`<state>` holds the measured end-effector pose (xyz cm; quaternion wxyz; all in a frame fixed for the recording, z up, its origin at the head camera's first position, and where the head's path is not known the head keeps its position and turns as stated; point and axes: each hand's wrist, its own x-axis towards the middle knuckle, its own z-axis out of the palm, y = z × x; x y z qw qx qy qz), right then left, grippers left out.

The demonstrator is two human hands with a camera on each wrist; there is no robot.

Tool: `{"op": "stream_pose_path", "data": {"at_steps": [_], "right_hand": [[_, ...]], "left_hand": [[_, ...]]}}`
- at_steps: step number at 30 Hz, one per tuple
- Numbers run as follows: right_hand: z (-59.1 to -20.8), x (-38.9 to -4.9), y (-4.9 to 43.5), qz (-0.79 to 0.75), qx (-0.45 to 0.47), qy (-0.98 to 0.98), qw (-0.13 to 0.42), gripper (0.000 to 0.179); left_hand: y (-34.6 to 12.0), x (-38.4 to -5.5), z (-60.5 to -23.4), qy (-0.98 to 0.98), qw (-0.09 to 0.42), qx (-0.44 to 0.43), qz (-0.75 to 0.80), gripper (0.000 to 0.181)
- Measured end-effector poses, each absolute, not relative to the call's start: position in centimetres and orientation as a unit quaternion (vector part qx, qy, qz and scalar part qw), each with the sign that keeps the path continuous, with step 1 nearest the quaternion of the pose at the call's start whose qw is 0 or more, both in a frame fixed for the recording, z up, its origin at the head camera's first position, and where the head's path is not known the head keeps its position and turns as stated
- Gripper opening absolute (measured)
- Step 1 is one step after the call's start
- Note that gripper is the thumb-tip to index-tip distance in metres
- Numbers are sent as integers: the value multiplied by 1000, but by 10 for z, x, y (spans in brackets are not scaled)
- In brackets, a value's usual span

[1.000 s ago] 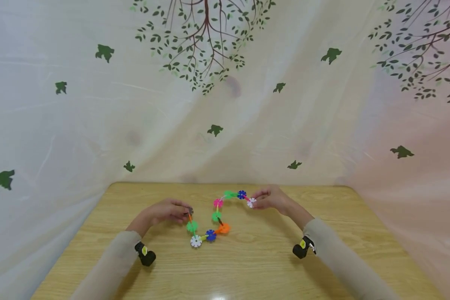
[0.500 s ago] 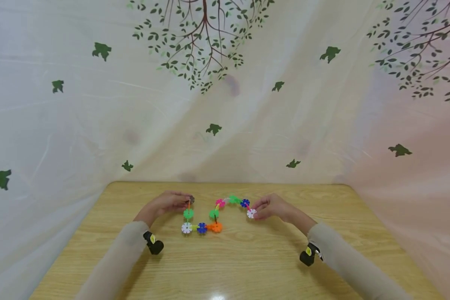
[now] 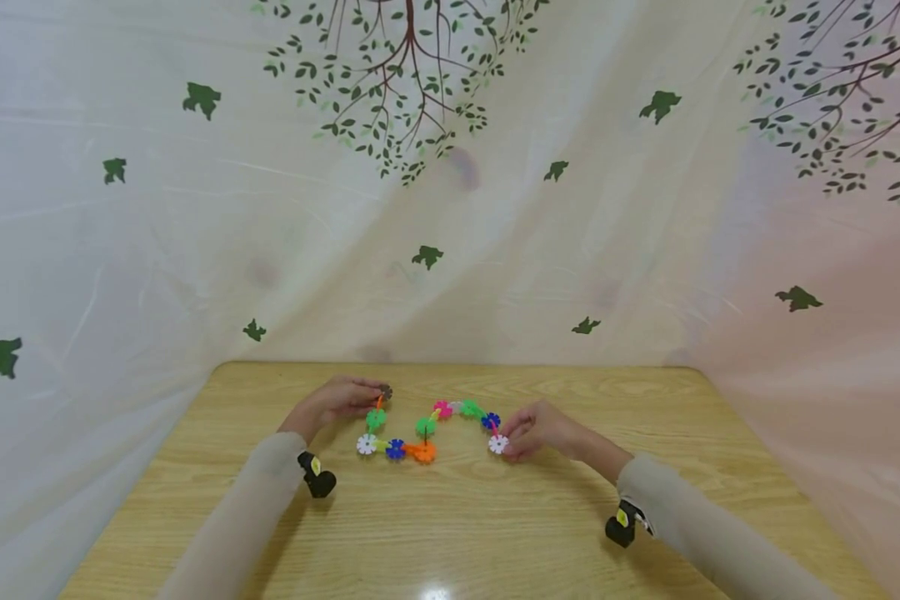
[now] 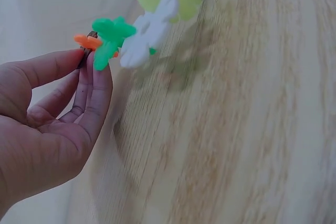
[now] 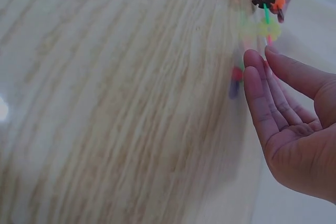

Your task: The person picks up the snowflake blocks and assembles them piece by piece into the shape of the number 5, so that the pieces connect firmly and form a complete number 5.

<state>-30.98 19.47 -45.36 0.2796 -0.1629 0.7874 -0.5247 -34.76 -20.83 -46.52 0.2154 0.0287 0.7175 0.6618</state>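
A winding chain of notched plastic snowflake discs (image 3: 424, 452) stretches between my two hands, low over the table. My left hand (image 3: 336, 402) pinches the dark brown disc (image 3: 386, 392) at its left end, between thumb and fingertips. From there the chain runs through a green disc (image 4: 109, 39) and a white disc (image 4: 149, 32), then bends right to blue and orange ones. At the other end, my right hand (image 3: 544, 430) holds a white disc (image 3: 498, 444) by its edge. In the right wrist view, the right fingertips (image 5: 253, 56) meet the thumb at the chain's end.
The wooden table (image 3: 450, 525) lies under both forearms, with its far edge close behind the chain. A pale curtain (image 3: 307, 250) printed with leaves and branches hangs behind and to the sides. Each wrist wears a small black camera (image 3: 319, 478).
My left hand has moved away towards the far edge, my right hand nearer. The chain has shifted with them: its left bend has gone left and back, its right end forward.
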Motion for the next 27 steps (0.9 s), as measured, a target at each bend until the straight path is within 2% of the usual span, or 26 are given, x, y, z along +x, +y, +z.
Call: {"op": "stream_pose_path", "data": {"at_steps": [4, 17, 27], "right_hand": [[-457, -305, 193, -526, -161, 786, 283, 28], [-461, -297, 185, -524, -151, 787, 288, 25], [-466, -297, 186, -499, -187, 806, 258, 22]], "left_hand": [[-206, -351, -468, 731, 210, 10, 649, 45], [-212, -356, -478, 724, 218, 57, 652, 51], [-211, -356, -479, 743, 209, 100, 628, 50]]}}
